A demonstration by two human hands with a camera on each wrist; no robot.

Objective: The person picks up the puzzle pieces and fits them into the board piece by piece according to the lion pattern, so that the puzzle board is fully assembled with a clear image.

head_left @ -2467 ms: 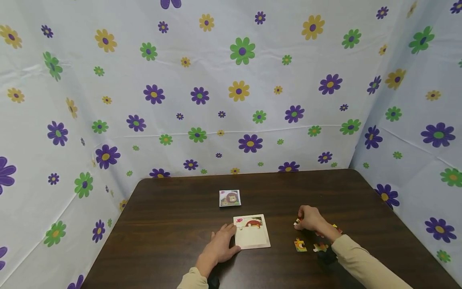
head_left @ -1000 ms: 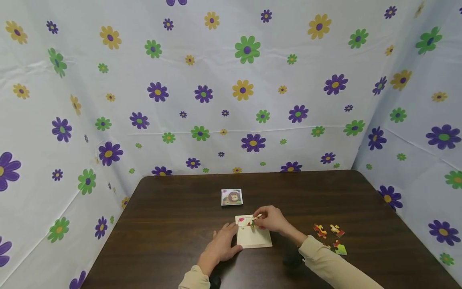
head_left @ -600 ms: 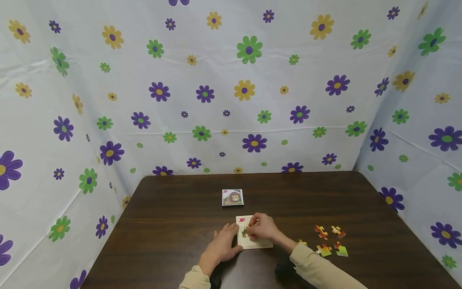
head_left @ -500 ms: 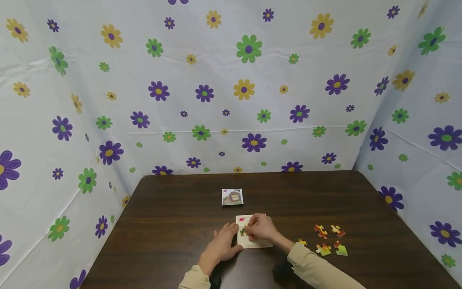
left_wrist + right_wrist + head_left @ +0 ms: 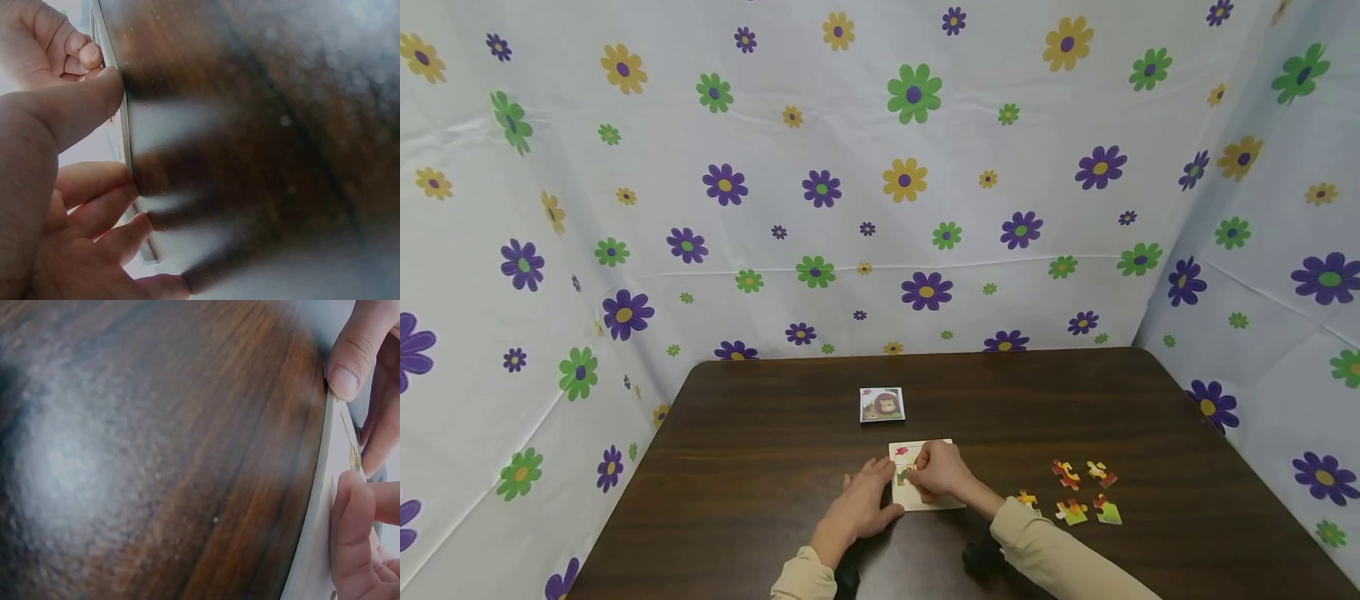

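Observation:
In the head view a square wooden puzzle board (image 5: 913,500) lies on the dark table, with a pink-flowered piece (image 5: 902,451) at its top left. My left hand (image 5: 859,502) rests along the board's left edge, fingers extended and spread; the left wrist view shows its fingertips (image 5: 140,222) and thumb touching that edge. My right hand (image 5: 942,471) is over the board, its thumb and index finger pinching a green and yellow puzzle piece (image 5: 903,476) against the left part, just below the flowered piece. The right hand hides the board's upper right.
Several loose puzzle pieces lie on the right, among them a red and orange one (image 5: 1065,474) and a green-cornered one (image 5: 1107,510). A lion picture card (image 5: 882,405) lies behind the board on the table (image 5: 760,433). A flowered curtain (image 5: 850,150) encloses the back and sides.
My right hand has brought a puzzle piece from the loose group on the right over to the board, then down to its left part. My left hand has stayed at the board's edge.

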